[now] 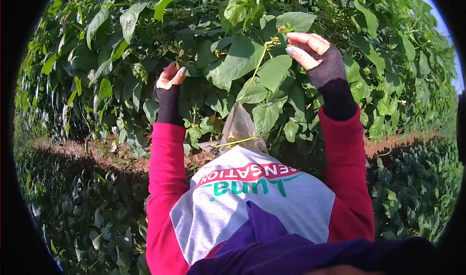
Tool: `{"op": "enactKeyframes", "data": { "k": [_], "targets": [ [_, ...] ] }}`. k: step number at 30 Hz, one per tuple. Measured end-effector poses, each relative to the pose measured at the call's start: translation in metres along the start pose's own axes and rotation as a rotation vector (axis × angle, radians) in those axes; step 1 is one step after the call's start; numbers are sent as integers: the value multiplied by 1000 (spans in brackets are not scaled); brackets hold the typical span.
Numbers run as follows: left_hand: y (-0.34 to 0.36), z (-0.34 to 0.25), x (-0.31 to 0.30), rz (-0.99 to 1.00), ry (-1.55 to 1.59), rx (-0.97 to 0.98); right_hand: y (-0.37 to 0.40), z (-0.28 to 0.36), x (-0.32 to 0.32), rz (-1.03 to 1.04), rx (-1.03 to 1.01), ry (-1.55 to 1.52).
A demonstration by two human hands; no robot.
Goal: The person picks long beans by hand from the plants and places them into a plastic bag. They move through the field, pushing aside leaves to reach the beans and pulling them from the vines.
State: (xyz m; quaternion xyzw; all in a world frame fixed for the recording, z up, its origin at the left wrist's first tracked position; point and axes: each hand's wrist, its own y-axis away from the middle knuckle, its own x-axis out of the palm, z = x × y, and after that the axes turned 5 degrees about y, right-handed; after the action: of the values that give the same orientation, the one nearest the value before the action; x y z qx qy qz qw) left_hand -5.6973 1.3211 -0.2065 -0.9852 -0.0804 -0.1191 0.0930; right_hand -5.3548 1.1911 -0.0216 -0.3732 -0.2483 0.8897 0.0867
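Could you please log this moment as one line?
left hand: at foliage | right hand: beside yellowish cluster | clear plastic bag: in front of shirt

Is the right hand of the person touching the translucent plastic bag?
Apart. The head view shows it: the right hand is raised beside the leaves, and the bag is lower, near the shirt, with leaves visible between them.

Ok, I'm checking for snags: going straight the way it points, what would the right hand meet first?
Most likely the right hand would meet the yellowish cluster atop the slender green stalk; depth is unclear, so it might pass in front of it.
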Motion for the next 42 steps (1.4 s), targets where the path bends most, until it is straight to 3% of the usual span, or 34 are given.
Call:
{"op": "enactKeyframes", "data": {
  "k": [4,13,17,20,23,24,26,28,29,31,32,34,35,37,40,42],
  "targets": [
    [-20,14,-16,163,140,-12,-2,7,19,37,217,-175],
    [-20,-10,-37,298,-14,-18,-5,23,43,-78,313,-130],
    [-6,-23,-57,269,-158,19,3,46,38,-204,275,113],
    [13,-25,-71,232,-213,143,18,65,32,-399,23,414],
    [40,-49,-73,278,-418,341,38,98,50,-534,42,241],
    [46,-46,-74,306,-363,392,49,103,62,-495,40,74],
    [61,-43,-78,471,-365,318,65,109,93,-257,-120,61],
    [75,-33,-82,663,-409,323,89,102,145,32,-57,-78],
    [85,-31,-79,720,-391,316,99,84,174,95,-475,152],
    [95,-31,-81,876,-478,312,130,65,222,504,-197,66],
    [100,-34,-84,954,-627,331,142,52,240,504,-197,68],
    [111,-31,-92,1032,-778,346,157,36,264,756,-215,311],
    [117,-19,-97,1050,-896,379,155,40,262,757,-213,309],
    [118,-18,-98,1068,-1015,414,140,53,250,704,1,333],
    [113,-31,-90,1187,-1112,344,139,56,237,635,-5,259],
    [112,-31,-87,1040,-1032,423,143,46,239,496,-44,264]
  ]
}}
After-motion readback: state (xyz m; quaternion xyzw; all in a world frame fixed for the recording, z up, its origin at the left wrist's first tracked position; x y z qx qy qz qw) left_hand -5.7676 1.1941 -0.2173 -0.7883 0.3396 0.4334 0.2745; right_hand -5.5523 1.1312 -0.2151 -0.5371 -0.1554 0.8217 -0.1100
